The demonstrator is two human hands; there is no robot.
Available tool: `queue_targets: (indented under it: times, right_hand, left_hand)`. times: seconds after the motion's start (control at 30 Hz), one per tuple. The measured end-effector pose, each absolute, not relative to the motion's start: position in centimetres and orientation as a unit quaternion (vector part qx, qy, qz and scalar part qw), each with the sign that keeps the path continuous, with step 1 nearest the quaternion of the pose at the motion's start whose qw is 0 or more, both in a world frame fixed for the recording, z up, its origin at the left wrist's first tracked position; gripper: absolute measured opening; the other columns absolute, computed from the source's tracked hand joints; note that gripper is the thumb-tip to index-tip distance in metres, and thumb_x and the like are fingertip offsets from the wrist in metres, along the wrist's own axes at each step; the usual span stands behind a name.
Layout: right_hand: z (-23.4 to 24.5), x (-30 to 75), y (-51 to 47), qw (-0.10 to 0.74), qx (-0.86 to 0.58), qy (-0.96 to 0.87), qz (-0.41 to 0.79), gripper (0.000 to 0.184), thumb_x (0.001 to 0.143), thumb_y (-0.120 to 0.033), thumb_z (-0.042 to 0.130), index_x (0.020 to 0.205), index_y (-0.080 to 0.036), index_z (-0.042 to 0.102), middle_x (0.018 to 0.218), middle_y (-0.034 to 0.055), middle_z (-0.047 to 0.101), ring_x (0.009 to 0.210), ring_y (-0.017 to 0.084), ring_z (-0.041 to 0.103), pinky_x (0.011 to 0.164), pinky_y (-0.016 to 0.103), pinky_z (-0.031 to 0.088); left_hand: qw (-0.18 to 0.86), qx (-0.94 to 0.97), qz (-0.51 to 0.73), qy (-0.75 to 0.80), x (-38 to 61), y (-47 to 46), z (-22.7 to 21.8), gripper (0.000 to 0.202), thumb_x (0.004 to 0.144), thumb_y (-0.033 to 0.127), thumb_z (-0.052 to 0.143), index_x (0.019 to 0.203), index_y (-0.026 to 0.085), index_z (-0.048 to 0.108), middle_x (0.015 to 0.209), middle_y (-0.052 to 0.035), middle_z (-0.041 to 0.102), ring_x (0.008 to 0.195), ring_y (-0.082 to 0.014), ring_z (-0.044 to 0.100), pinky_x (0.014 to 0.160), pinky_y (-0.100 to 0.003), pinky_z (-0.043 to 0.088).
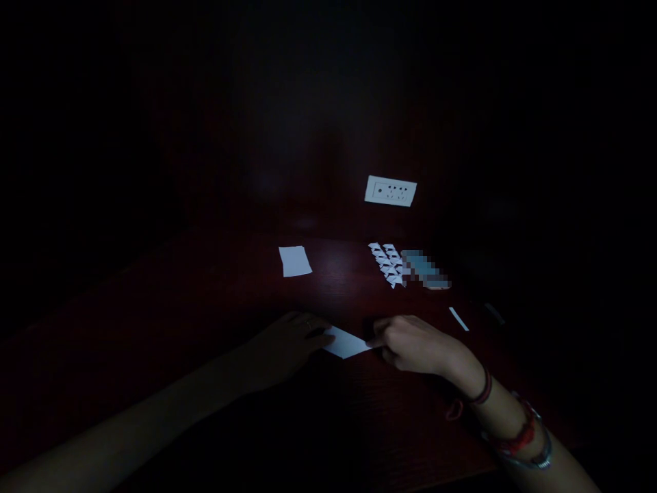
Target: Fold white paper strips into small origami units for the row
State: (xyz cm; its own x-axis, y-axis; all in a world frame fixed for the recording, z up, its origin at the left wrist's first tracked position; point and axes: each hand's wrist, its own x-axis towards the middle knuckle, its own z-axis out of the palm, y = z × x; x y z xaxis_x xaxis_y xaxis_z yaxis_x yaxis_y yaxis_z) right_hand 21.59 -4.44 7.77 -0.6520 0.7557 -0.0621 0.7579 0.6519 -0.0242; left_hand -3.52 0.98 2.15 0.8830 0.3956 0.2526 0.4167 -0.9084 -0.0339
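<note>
A small white slip of paper (347,342) lies on the dark red wooden table (205,329), held between both hands. My left hand (287,342) rests flat over the slip's left end, fingers pressed down on it. My right hand (410,344) pinches the slip's right end with curled fingers. Bracelets circle my right wrist. The scene is very dim.
A white paper square (295,261) lies farther back on the table. A cluster of several small folded white paper pieces (389,263) sits back right, beside a blurred bluish object (425,270). A thin white paper strip (458,319) lies right of my hand. A white wall socket (391,191) is behind.
</note>
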Motion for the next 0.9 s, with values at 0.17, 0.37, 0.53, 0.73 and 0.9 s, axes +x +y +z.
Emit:
queue_targets:
  times: [0.17, 0.37, 0.53, 0.73, 0.9]
  right_hand:
    - [7.8, 22.2, -4.1, -0.01, 0.433, 0.9, -0.049, 0.024, 0.071, -0.008, 0.046, 0.081, -0.02, 0.064, 0.082, 0.0015, 0.059, 0.074, 0.012, 0.055, 0.063, 0.021, 0.039]
    - [6.4, 21.7, -3.0, -0.15, 0.44, 0.882, -0.077, 0.031, 0.078, -0.02, 0.048, 0.109, -0.017, 0.053, 0.098, 0.0059, 0.052, 0.087, 0.014, 0.051, 0.079, 0.026, 0.041]
    - [5.2, 21.1, -2.1, -0.163, 0.381, 0.903, -0.115, 0.04, 0.076, -0.024, 0.054, 0.115, -0.02, 0.048, 0.102, 0.0066, 0.05, 0.096, 0.016, 0.046, 0.085, 0.029, 0.039]
    - [5.4, 20.7, -1.9, -0.193, 0.363, 0.9, -0.142, 0.03, 0.078, -0.021, 0.051, 0.108, -0.019, 0.053, 0.094, 0.0056, 0.055, 0.088, 0.015, 0.05, 0.081, 0.028, 0.04]
    - [5.7, 20.4, -2.1, -0.264, 0.381, 0.863, -0.198, 0.023, 0.078, -0.021, 0.051, 0.1, -0.017, 0.058, 0.089, 0.0044, 0.058, 0.08, 0.013, 0.053, 0.073, 0.025, 0.042]
  left_hand:
    - [0.057, -0.967, -0.138, -0.207, -3.6, 0.7, 1.6, 0.044, 0.078, 0.008, 0.044, 0.118, 0.025, 0.043, 0.118, -0.0038, 0.044, 0.105, -0.0222, 0.04, 0.087, -0.039, 0.033]
    - [0.059, -0.958, -0.164, -0.23, -3.1, -0.4, 1.9, 0.028, 0.083, 0.016, 0.042, 0.109, 0.023, 0.051, 0.103, -0.0063, 0.05, 0.089, -0.0195, 0.048, 0.076, -0.034, 0.039]
    - [0.064, -0.955, -0.179, -0.229, -2.9, -0.3, 2.5, 0.03, 0.083, 0.032, 0.047, 0.111, 0.022, 0.048, 0.098, -0.0053, 0.053, 0.087, -0.0202, 0.049, 0.078, -0.036, 0.038]
    - [0.061, -0.946, -0.184, -0.258, -2.9, -0.5, 3.0, 0.031, 0.084, 0.022, 0.042, 0.115, 0.019, 0.046, 0.088, -0.005, 0.058, 0.08, -0.0195, 0.053, 0.076, -0.036, 0.039]
    - [-0.081, -0.92, -0.204, -0.325, -2.9, -0.7, 3.9, 0.029, 0.083, 0.015, 0.036, 0.108, 0.021, 0.05, 0.098, -0.0032, 0.058, 0.084, -0.0171, 0.054, 0.076, -0.031, 0.041]
